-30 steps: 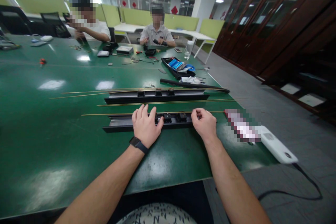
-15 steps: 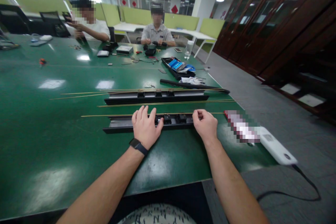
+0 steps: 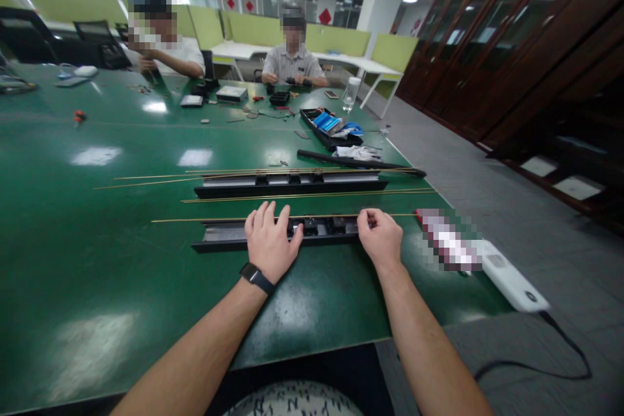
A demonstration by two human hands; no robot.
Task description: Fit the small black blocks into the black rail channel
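Observation:
A black channel-shaped rail (image 3: 221,246) with a grey inner strip lies crosswise before me, with several small black blocks (image 3: 336,225) set in its middle. My left hand (image 3: 270,234) rests across the rail with its fingers spread and thumb beside a block, holding nothing. A thin brass-coloured rod (image 3: 195,220) runs along the rail's far edge and sticks out past both ends. At the rail's right end my right hand (image 3: 383,237) is closed in a pinch at the rod; its fingertips partly hide the contact.
Behind lies a second similar rail (image 3: 234,192), with more thin rods (image 3: 224,198) near it. A black bar (image 3: 316,155), white gloves (image 3: 358,153) and a black tray (image 3: 319,127) are farther off. A pixelated phone-like item (image 3: 448,240) and white device (image 3: 514,276) sit right. Two people sit opposite.
Both hands keep nearly the same place and pose on the rail. The whole view has tilted slightly, so the table's things appear a little lower.

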